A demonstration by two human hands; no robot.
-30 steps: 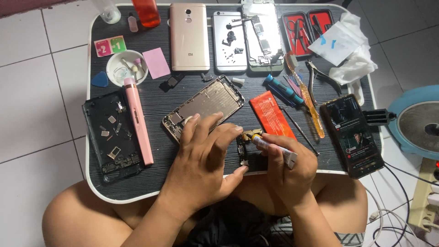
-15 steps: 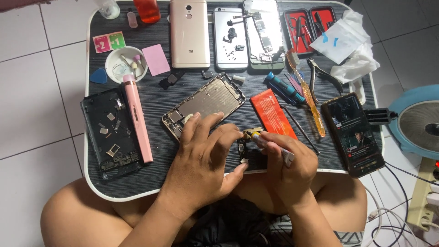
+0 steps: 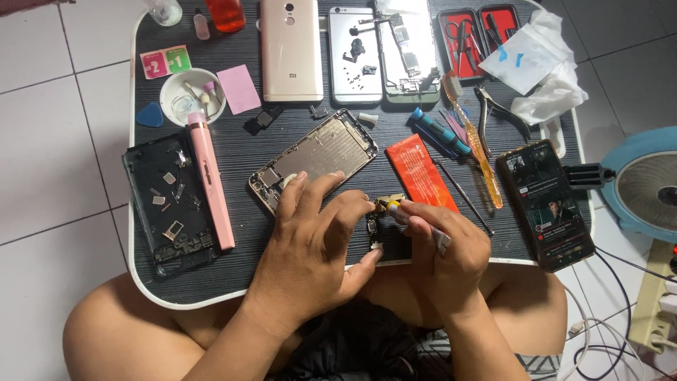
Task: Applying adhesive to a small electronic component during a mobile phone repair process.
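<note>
Resting across the person's lap, the dark ribbed tray table carries everything. Left hand lies flat near the front edge, fingers spread narrow, fingertips pressing down on a small phone board. Right hand sits just beside it, fingers curled tight around a thin tool; the tip meets the board at a small gold-coloured part, though the contact point is too small to read with certainty. Opened phone frame lies tilted mid-table, its near corner under the left fingertips. Gold phone back and a silver phone shell lie along the far edge, a bare circuit board beside them. Black phone housing occupies the left edge, a pink pen-shaped tool touching its right side. Lit phone lies at the right edge. Orange battery lies just beyond the right hand. White dish stands toward the far left corner.
</note>
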